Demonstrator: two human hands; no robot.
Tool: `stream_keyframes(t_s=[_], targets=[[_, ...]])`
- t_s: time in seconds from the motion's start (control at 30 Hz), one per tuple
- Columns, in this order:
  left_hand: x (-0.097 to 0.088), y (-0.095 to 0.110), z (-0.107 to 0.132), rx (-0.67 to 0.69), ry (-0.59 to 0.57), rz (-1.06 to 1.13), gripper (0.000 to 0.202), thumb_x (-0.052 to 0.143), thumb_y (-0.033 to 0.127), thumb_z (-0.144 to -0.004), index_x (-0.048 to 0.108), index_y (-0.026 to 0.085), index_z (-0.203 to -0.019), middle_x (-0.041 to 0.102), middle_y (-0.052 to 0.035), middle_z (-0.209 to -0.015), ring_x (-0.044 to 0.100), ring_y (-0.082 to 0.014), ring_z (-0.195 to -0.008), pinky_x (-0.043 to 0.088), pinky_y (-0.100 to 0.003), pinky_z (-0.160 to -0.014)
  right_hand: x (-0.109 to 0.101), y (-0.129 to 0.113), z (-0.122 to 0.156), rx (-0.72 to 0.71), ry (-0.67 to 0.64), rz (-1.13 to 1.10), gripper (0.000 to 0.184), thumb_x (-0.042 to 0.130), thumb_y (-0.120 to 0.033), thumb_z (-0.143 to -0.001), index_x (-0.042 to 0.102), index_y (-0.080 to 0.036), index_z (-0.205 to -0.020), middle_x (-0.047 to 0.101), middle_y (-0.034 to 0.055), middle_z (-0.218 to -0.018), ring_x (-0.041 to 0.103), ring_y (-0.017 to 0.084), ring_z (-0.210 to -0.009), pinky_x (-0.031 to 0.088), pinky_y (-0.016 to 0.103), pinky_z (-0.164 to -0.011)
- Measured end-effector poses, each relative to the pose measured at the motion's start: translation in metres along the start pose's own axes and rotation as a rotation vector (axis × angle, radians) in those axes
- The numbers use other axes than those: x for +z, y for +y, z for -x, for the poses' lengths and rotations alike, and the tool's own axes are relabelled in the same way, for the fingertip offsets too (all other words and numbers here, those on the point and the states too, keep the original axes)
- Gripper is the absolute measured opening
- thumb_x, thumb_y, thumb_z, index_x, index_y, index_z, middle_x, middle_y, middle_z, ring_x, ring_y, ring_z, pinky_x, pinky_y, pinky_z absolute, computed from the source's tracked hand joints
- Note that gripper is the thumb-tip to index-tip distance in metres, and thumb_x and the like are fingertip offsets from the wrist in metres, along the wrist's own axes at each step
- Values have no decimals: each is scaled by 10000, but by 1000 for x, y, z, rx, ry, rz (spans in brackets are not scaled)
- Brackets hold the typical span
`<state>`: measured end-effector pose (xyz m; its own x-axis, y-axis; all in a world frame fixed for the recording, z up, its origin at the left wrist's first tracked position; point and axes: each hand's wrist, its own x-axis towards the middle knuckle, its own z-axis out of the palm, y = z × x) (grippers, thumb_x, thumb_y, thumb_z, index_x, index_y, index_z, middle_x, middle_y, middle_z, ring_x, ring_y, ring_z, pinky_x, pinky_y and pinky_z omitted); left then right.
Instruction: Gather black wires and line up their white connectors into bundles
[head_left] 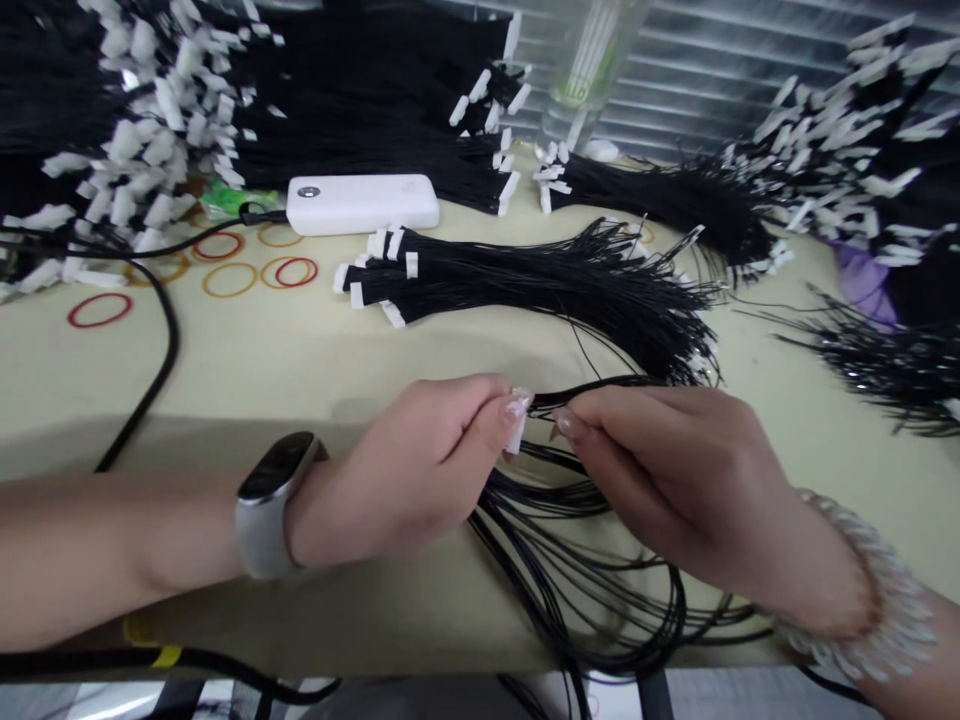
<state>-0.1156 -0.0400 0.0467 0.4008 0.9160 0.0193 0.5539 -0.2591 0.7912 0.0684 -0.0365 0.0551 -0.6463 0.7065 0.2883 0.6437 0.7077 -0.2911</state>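
1. While the left hand (420, 460) pinched a small white plastic connector (517, 434) between thumb and finger, the right hand (682, 480) grasped thin black wires (541, 406) just to its right.
2. Looped black cables (517, 562) lay beneath the hands, reaching the near edge of the pale yellow table (277, 370).
3. Beyond the hands rested a long black wire bundle (525, 280) with white left ends; a white rectangular power bank (360, 207) sat farther left.

Connector (516, 440) held in left fingers (491, 425), wires (559, 497) looped before right fingers (581, 432), wire bundle (525, 280) laid behind both, power bank (364, 207) set farther back, leftward
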Motion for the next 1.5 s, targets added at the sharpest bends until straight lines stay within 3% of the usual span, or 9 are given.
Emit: stream_keyframes(t_s=[0.33,0.73,0.83,0.93,1.03,1.17,1.23,1.33,1.5], targets=[[1,0,0,29,-15,-25,316,302,277,-868,348,157,-579,380,55,-513,310,-61,-466,244,-211,-471,1,0,0,14,-52,83,223,378,-224,-829,374,-154,-617,353,-36,-492,287,56,-455,208,231,-459],[0,-1,0,-2,-2,0,317,317,290,-862,368,160,-577,394,50,-503,337,-62,-467,275,-194,-460,4,-3,-3,-20,21,94,132,434,-189,-803,492,-167,-687,440,-26,-551,353,61,-503,250,216,-483],[-1,-1,0,-111,40,133,324,311,327,-862,393,167,-593,390,49,-482,366,-59,-437,304,-174,-426,-1,7,-8,13,94,187,92,510,-276,-784,518,-185,-777,516,-26,-627,440,61,-535,307,197,-487],[-1,-5,-2,-223,80,284,354,294,422,-849,417,174,-628,403,45,-490,385,-57,-390,319,-162,-364,-7,25,-11,46,230,325,405,637,-402,-661,474,-151,-934,547,61,-844,522,141,-728,418,240,-574],[-1,-9,-4,-277,55,416,380,301,490,-825,426,178,-648,409,45,-486,396,-56,-346,333,-155,-312,-13,44,-15,76,189,479,654,637,-433,-649,364,-144,-1168,422,166,-1179,432,275,-1051,414,376,-820],[-1,-11,-5,-310,13,470,384,338,523,-799,438,183,-652,386,55,-460,394,-54,-301,320,-151,-268,-20,53,-19,88,153,643,453,508,-374,-765,381,-216,-1170,374,103,-1270,386,299,-1111,347,446,-874],[0,-11,-4,-316,19,494,387,338,525,-799,432,182,-645,383,52,-463,385,-51,-308,316,-148,-270,-24,50,-19,82,139,652,337,466,-379,-787,423,-230,-1086,442,101,-1195,415,294,-1061,343,443,-845],[2,-14,-5,-329,108,556,368,345,518,-801,422,185,-665,404,37,-521,402,-52,-370,333,-148,-302,-31,45,-15,127,80,521,249,502,-475,-743,459,-233,-784,550,81,-806,497,215,-739,387,364,-633],[1,-20,-9,-377,196,716,339,390,521,-782,413,193,-701,417,30,-577,448,-67,-403,397,-185,-336,-37,48,0,169,-101,264,437,558,-460,-711,369,-170,-444,335,-21,-389,273,57,-379,234,221,-343]])
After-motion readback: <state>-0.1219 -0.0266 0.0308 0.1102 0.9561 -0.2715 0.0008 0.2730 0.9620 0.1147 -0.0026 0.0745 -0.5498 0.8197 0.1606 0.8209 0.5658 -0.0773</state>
